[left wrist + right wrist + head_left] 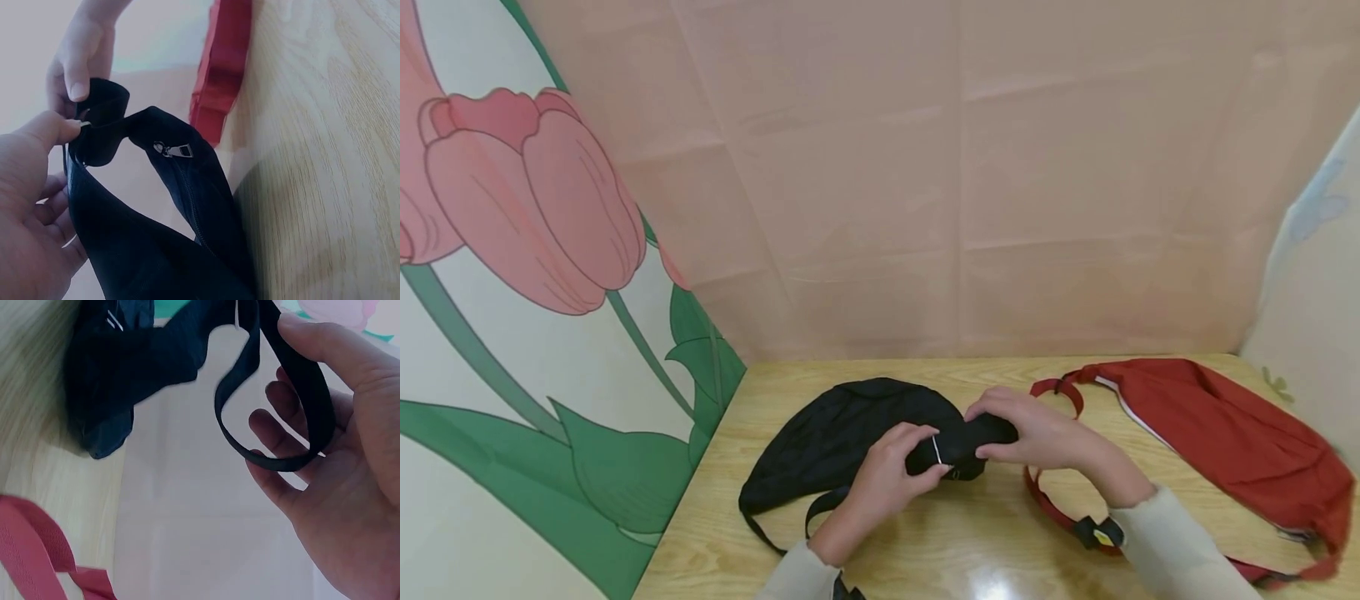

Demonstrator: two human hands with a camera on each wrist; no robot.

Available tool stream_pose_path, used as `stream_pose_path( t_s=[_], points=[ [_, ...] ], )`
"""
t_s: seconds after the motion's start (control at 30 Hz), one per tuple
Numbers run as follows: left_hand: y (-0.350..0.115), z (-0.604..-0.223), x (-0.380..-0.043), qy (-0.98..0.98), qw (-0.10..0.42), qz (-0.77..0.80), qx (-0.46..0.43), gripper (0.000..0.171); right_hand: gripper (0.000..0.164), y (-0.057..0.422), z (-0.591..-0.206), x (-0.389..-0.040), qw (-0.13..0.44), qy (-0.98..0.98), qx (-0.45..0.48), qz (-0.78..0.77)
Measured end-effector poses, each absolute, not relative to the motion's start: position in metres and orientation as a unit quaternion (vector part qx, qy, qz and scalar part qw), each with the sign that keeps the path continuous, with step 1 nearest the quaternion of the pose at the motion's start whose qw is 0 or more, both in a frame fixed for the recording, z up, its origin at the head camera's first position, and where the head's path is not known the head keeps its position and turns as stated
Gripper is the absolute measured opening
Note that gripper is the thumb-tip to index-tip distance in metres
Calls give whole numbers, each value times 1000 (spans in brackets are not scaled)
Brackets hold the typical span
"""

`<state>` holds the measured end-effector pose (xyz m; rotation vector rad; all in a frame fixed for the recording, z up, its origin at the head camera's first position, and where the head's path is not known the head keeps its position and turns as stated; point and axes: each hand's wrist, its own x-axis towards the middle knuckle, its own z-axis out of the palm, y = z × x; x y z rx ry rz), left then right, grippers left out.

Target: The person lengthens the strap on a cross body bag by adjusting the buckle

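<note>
A black waist bag [842, 437] lies on the wooden table, its end strap raised between both hands. My left hand [887, 471] pinches the black strap [958, 443] between thumb and fingers, beside a thin pale strip. My right hand [1037, 433] grips the strap's other side, where the webbing forms a loop [319, 406] between thumb and curled fingers in the right wrist view. A metal zipper pull [181, 150] shows on the bag in the left wrist view. Part of the bag's thin strap passes behind the left forearm.
A red waist bag [1232, 442] lies to the right, its strap looping under the right forearm. A black buckle [1093, 532] on that strap sits by the right sleeve. Behind the table [955, 542] hangs a pinkish sheet [955, 183]; a tulip-printed panel [550, 333] stands left.
</note>
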<state>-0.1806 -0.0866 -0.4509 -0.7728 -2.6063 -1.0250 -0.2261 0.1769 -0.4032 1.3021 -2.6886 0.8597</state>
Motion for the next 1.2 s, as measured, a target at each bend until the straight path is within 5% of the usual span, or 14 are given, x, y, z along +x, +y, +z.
stream_pose_path(
  t_s=[1.2],
  points=[
    [-84,-450,-182,-885,127,-356,-272,42,44,163,-400,-226,14,-867,437,240]
  ],
)
